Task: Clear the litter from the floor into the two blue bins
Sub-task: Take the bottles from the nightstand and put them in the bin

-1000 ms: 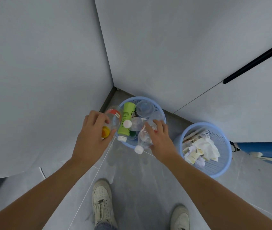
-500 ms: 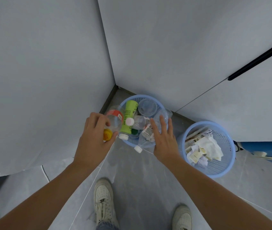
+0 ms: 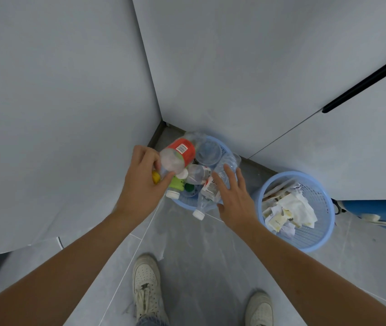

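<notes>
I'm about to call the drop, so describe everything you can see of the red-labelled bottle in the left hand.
The red-labelled bottle is clear plastic with a white barcode patch and a yellow cap. It looks empty. The left hand grips its neck end, holding it tilted over the near-left rim of the bottle bin, base pointing away.

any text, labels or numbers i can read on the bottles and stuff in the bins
None reads clearly.
Clear plastic bottle with red label, held by the left hand: a white barcode patch, digits too small.
Lime green bottle: dark letters, perhaps "do", mostly hidden.
Clear bottle with red and white label by the right hand: print blurred.
Crumpled papers in the right blue bin: no legible print.
</notes>
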`<state>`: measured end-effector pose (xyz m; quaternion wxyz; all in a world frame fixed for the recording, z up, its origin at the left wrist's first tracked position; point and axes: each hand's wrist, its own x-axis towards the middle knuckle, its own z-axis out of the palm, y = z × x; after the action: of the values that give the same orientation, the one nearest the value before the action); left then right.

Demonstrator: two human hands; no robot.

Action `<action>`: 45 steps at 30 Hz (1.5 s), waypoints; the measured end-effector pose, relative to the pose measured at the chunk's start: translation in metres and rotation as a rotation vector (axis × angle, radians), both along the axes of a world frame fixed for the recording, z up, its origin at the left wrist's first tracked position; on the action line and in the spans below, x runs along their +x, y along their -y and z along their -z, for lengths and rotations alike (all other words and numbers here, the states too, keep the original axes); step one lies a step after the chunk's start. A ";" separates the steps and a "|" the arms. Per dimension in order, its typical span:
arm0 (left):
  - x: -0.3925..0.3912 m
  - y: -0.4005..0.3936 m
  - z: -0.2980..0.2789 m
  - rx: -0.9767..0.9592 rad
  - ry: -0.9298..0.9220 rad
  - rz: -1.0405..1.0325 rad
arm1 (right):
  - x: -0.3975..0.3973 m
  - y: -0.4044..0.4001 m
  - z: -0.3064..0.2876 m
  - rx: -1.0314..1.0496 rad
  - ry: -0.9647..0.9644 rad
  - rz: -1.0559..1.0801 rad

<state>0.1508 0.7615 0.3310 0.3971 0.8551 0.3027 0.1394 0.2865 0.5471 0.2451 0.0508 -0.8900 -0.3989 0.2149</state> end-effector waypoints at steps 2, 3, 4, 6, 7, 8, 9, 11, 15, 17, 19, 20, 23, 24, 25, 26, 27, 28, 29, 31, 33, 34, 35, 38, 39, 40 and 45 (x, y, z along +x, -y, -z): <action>0.009 -0.001 0.013 -0.040 -0.039 0.048 | 0.002 0.001 0.001 0.007 -0.007 -0.006; 0.013 -0.003 0.019 -0.064 -0.050 0.063 | 0.004 0.001 0.001 0.009 -0.009 -0.009; 0.017 -0.005 0.024 -0.096 -0.059 0.073 | 0.005 0.002 0.002 0.010 -0.010 -0.011; 0.028 -0.014 0.030 -0.155 -0.086 0.102 | 0.008 0.003 0.004 0.014 -0.008 -0.010; 0.034 -0.019 0.032 -0.166 -0.103 0.130 | 0.009 0.004 0.005 0.017 -0.006 -0.010; 0.040 -0.025 0.034 -0.165 -0.118 0.161 | 0.010 0.004 0.005 0.019 -0.005 -0.011; 0.045 -0.031 0.036 -0.155 -0.139 0.188 | 0.011 0.004 0.005 0.020 -0.001 -0.010; 0.053 -0.040 0.038 -0.154 -0.207 0.213 | 0.013 0.003 0.006 0.021 0.006 -0.002; 0.059 -0.047 0.046 -0.174 -0.399 0.285 | 0.011 0.004 0.007 0.028 0.002 0.040; 0.061 -0.046 0.048 -0.178 -0.451 0.305 | 0.009 0.006 0.007 0.025 -0.007 0.043; 0.065 -0.044 0.048 -0.198 -0.466 0.297 | 0.009 0.006 0.006 0.021 -0.005 0.038; 0.067 -0.042 0.048 -0.202 -0.468 0.295 | 0.009 0.006 0.006 0.018 0.001 0.035; 0.072 -0.040 0.046 -0.190 -0.451 0.300 | 0.010 0.005 0.005 0.010 0.023 0.030; 0.073 -0.039 0.046 -0.183 -0.443 0.301 | 0.010 0.004 0.005 0.011 0.030 0.031; 0.074 -0.039 0.047 -0.172 -0.440 0.301 | 0.010 0.004 0.005 0.015 0.033 0.034; 0.075 -0.039 0.047 -0.167 -0.445 0.298 | 0.010 0.004 0.006 0.020 0.031 0.037; 0.075 -0.039 0.048 -0.167 -0.452 0.296 | 0.010 0.005 0.006 0.026 0.028 0.038; 0.076 -0.038 0.047 -0.167 -0.456 0.295 | 0.010 0.005 0.006 0.027 0.026 0.035; 0.076 -0.038 0.047 -0.163 -0.458 0.294 | 0.010 0.006 0.005 0.024 0.026 0.029; 0.075 -0.038 0.047 -0.142 -0.463 0.280 | 0.010 0.006 0.005 0.019 0.029 0.020; 0.074 -0.038 0.048 -0.114 -0.467 0.260 | 0.010 0.005 0.003 0.022 0.039 0.024; 0.074 -0.038 0.048 -0.098 -0.473 0.253 | 0.010 0.005 0.002 0.022 0.041 0.028; 0.073 -0.038 0.048 -0.083 -0.478 0.248 | 0.010 0.005 0.001 0.020 0.040 0.031; 0.069 -0.036 0.047 -0.047 -0.471 0.236 | 0.010 0.005 -0.004 0.014 0.038 0.031; 0.068 -0.035 0.046 -0.042 -0.471 0.233 | 0.010 0.005 -0.005 0.015 0.039 0.029; 0.067 -0.035 0.045 -0.039 -0.466 0.231 | 0.011 0.005 -0.007 0.012 0.037 0.027; 0.059 -0.027 0.039 -0.027 -0.418 0.204 | 0.008 0.011 -0.011 0.009 0.037 0.025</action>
<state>0.2098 0.7880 0.2920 0.3491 0.8862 0.2923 -0.0854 0.2942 0.5364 0.2562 0.0503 -0.8985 -0.3895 0.1961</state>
